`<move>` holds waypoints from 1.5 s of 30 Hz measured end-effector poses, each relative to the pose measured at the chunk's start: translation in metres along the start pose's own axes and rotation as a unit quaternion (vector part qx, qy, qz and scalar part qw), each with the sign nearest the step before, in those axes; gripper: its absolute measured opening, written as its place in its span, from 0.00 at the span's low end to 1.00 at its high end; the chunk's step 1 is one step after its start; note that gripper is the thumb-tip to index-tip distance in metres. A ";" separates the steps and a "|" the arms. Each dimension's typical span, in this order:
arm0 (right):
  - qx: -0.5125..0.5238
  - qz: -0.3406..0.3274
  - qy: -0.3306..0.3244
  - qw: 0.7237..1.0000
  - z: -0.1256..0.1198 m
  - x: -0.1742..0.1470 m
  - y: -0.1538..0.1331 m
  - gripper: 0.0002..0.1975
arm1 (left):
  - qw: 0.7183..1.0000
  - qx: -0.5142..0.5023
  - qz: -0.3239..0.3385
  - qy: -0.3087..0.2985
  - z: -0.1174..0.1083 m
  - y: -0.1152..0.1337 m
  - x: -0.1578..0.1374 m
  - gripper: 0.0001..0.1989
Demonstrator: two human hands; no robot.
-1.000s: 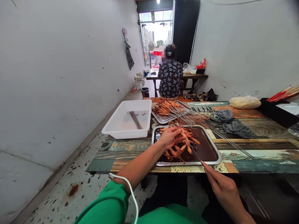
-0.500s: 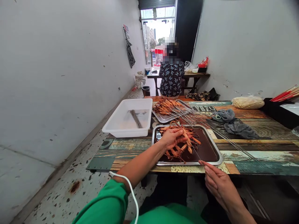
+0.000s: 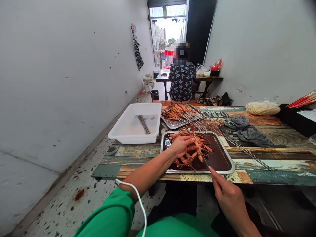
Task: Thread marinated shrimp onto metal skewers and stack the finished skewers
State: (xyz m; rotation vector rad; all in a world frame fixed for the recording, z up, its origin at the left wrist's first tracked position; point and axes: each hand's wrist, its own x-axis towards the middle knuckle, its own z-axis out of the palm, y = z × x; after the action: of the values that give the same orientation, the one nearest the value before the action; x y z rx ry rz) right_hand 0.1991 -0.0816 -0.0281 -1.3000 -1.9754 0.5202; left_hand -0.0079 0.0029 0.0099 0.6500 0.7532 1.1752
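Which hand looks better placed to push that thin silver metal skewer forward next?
Probably the right hand: it grips the near end of the skewer. The left hand holds the slender orange-brown food piece over the silver rectangular metal tray, so seems suited to steadying.

A bright green top [image 3: 184, 226] is showing at the near edge, its left sleeve [image 3: 108, 210] creasing into soft folds and ending near the elbow — there a slim white cord [image 3: 140, 199] is curving across and trailing nearward. Dark trousers [image 3: 165, 212] are appearing beyond the top; the left hand [image 3: 183, 146] and right hand [image 3: 228, 192] are showing bare.
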 end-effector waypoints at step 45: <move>-0.115 0.096 -0.153 0.977 -0.064 0.037 0.035 0.22 | 0.946 0.200 0.162 0.198 -0.012 0.016 0.000 0.15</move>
State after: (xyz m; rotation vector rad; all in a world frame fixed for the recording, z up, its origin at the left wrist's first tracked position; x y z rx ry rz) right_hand 0.2585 -0.0363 0.0042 -1.6478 -2.2251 0.6296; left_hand -0.0264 0.0081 0.0151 0.9120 1.2831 1.4933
